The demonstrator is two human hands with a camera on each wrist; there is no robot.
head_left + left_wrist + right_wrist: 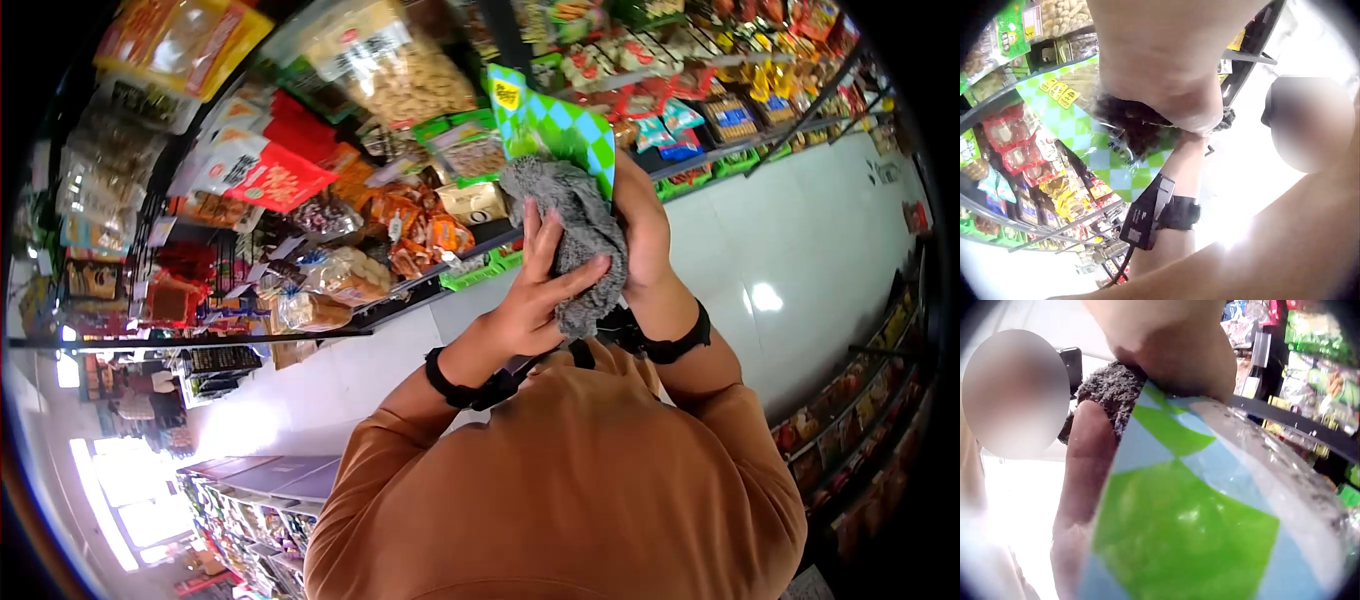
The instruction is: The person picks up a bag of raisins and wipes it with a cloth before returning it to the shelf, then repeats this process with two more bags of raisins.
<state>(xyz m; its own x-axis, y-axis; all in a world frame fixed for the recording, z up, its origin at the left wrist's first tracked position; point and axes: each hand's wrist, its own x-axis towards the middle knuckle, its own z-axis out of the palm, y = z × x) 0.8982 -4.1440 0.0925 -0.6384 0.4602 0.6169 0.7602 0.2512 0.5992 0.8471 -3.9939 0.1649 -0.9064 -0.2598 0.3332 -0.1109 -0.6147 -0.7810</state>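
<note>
In the head view, my left hand presses a crumpled grey cloth with its fingers spread and straight. The cloth lies over a packet with a green and blue checkered edge. From the far side, my right hand grips this packet, its fingers mostly hidden behind it. Large in the left wrist view are the left hand and the checkered packet, with dark contents showing through clear plastic. Close up in the right wrist view, the packet covers much of the cloth.
Shelves ahead hold bagged nuts, red and white packets and orange packs. A dark shelf edge runs along the right. Pale floor tiles lie between these and another stocked rack.
</note>
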